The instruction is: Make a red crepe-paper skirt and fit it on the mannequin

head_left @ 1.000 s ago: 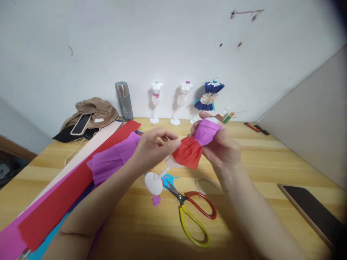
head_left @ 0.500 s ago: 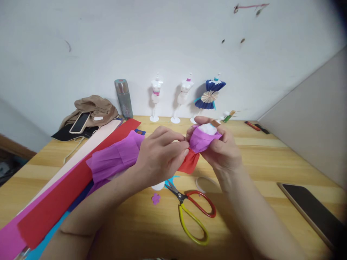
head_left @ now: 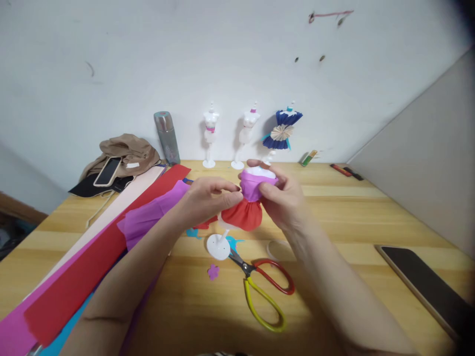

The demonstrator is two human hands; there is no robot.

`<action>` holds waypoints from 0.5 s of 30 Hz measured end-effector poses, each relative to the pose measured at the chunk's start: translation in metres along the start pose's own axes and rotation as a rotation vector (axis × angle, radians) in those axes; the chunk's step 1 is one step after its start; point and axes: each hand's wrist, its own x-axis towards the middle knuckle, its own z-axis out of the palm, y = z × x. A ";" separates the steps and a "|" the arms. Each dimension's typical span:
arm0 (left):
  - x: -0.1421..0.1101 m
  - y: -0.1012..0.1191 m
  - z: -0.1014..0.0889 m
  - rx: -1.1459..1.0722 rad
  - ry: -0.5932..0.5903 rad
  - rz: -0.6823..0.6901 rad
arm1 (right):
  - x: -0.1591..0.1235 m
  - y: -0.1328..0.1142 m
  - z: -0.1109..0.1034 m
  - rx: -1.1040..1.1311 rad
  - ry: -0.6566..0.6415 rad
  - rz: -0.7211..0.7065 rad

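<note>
A small white dress form wears a purple crepe-paper top (head_left: 256, 185) and a gathered red skirt (head_left: 243, 215); it tilts, its round white base (head_left: 218, 247) toward me. My right hand (head_left: 284, 195) is closed around its upper body, thumb pressing the purple paper in front. At the waist's left side is my left hand (head_left: 208, 200), thumb and forefinger slightly apart, tips close to the dress; I see nothing between them. Below lie scissors (head_left: 247, 269) with one red and one yellow handle, a purple paper flower (head_left: 213, 272) and blue paper scraps (head_left: 233, 243).
Three dress forms stand by the wall, one in a blue pleated paper dress (head_left: 284, 131). A thermos (head_left: 166, 138), a brown cloth (head_left: 129, 148) and a phone (head_left: 107, 171) sit back left. Red paper (head_left: 81, 269) lies left, a dark device (head_left: 415, 287) right, a clear ring (head_left: 280, 250) near the scissors.
The dress form has shifted left and down and turned, so its red skirt and base show more. My left finger and thumb have parted at the waist. My right hand keeps its hold.
</note>
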 end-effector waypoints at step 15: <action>0.016 -0.021 -0.027 -0.663 0.138 -0.287 | -0.004 0.002 0.006 -0.196 -0.087 -0.052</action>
